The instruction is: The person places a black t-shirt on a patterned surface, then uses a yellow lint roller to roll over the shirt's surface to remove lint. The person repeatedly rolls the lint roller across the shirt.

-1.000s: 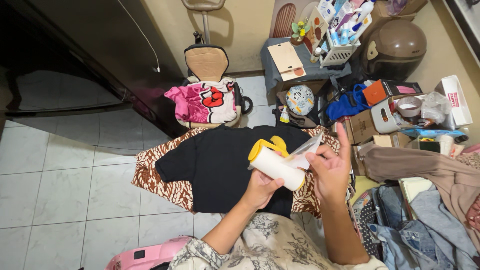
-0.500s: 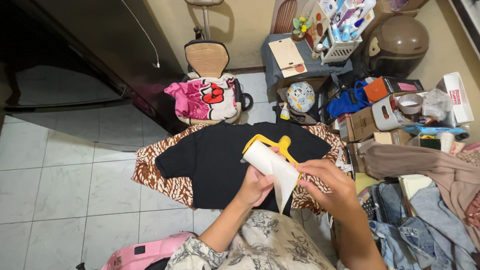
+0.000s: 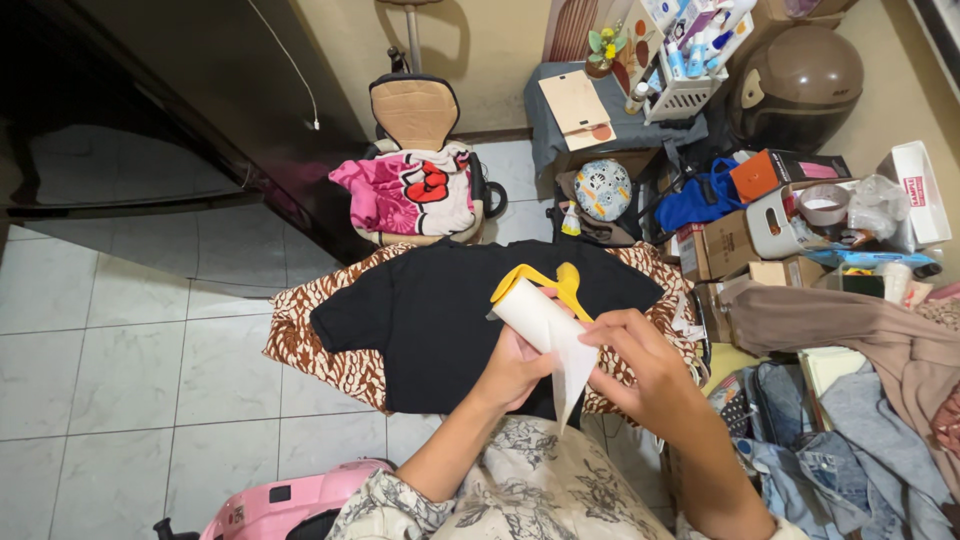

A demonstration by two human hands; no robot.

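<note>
The white cylindrical lint roller with a yellow plastic frame and handle point(image 3: 538, 312) sits a little right of the frame's centre, held up in the air above the black short-sleeved T-shirt point(image 3: 440, 315). Its long axis runs on a slant, from the upper left end near the yellow frame down toward the lower right, where the two hands meet. A loose white sheet of the roller's paper point(image 3: 570, 375) hangs off that lower right end, tapering to a point that aims at the bottom of the frame.

The left hand point(image 3: 515, 370) comes up from below and is wrapped closed around the roller's underside, thumb against the white barrel. The right hand point(image 3: 640, 365) lies to the right of the roller, its fingers pinched shut on the upper edge of the hanging sheet. So the sheet lies between the two hands, and the right hand is the nearer one to its free edge; the roller's far end points away from both, toward the upper left.

Under the roller, the T-shirt is spread flat on a brown and white patterned batik cloth point(image 3: 315, 345) on the pale tiled floor point(image 3: 120, 370). Beyond it, at upper centre, stands a child's stroller seat draped with a pink and white printed blanket point(image 3: 410, 195). Cardboard boxes, a brown helmet point(image 3: 797, 85) and piled clothes crowd the right side.
</note>
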